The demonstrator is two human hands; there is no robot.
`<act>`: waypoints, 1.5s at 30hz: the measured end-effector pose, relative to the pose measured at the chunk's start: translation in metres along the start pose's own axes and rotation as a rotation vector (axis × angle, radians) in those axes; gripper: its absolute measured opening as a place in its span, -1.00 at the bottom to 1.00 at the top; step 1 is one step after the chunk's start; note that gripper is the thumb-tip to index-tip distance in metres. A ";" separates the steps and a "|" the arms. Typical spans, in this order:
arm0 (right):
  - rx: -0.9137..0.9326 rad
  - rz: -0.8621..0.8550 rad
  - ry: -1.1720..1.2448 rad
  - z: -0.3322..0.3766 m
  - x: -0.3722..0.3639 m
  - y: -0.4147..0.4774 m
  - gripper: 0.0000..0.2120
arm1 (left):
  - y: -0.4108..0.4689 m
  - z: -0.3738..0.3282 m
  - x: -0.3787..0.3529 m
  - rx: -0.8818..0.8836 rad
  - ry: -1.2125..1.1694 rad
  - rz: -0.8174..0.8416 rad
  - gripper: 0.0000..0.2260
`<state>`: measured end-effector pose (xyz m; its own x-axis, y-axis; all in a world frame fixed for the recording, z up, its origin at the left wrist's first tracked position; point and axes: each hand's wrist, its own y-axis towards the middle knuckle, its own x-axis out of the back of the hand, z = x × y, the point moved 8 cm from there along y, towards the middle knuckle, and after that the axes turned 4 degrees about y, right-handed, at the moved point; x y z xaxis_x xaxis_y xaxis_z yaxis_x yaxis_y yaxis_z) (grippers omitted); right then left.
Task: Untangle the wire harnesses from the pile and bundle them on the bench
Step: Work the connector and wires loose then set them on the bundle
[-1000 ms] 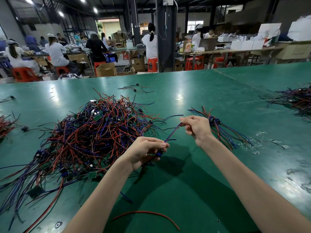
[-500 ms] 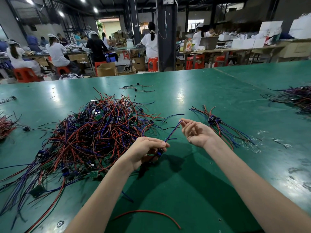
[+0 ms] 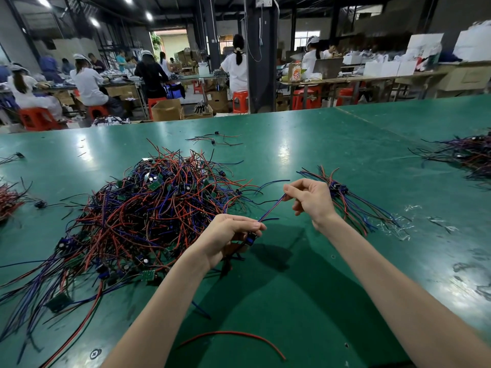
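A big tangled pile of red, blue and black wire harnesses (image 3: 148, 208) with small green boards lies on the green bench (image 3: 318, 288), left of centre. My left hand (image 3: 228, 240) grips one harness by its connector end just right of the pile. The blue and red wires of that held harness (image 3: 271, 211) run up to my right hand (image 3: 310, 197), which pinches them between thumb and fingertips. Behind my right hand lies a small sorted bundle of harnesses (image 3: 350, 200).
A loose red wire (image 3: 233, 335) lies near the front edge. More harness piles sit at the far right (image 3: 467, 155) and far left (image 3: 10, 200). A few stray wires (image 3: 212, 140) lie near the back edge. People sit working at benches beyond.
My right hand has closed its fingers on the held wires and lifted slightly, drawing them tauter. My left hand has stayed in place.
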<state>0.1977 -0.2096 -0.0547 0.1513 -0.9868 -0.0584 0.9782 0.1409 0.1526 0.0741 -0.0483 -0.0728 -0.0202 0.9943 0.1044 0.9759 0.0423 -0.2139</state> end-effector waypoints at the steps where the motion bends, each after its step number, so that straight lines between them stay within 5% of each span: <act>1: 0.010 -0.003 -0.020 0.000 0.001 0.000 -0.86 | 0.000 0.000 0.001 -0.001 0.004 -0.005 -0.83; 8: -0.062 -0.011 0.134 -0.002 0.000 0.001 -0.84 | 0.001 0.000 -0.001 -0.007 -0.008 0.006 -0.84; 21: -0.012 -0.005 -0.008 -0.006 0.003 0.003 -0.85 | 0.001 0.001 -0.006 0.006 -0.002 0.040 -0.81; 28: -0.245 -0.007 0.345 -0.016 0.000 0.001 -0.91 | 0.002 0.000 -0.006 -0.012 -0.009 0.048 -0.82; 36: -0.069 -0.033 0.128 -0.005 0.003 0.003 -0.81 | 0.002 0.003 -0.006 0.005 0.001 0.050 -0.82; 45: -0.213 -0.056 0.323 -0.014 0.004 0.000 -0.88 | 0.003 0.003 -0.008 0.011 -0.010 0.064 -0.82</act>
<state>0.2003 -0.2123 -0.0687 0.1009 -0.9222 -0.3734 0.9887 0.1347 -0.0656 0.0761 -0.0563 -0.0775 0.0402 0.9959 0.0807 0.9728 -0.0206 -0.2308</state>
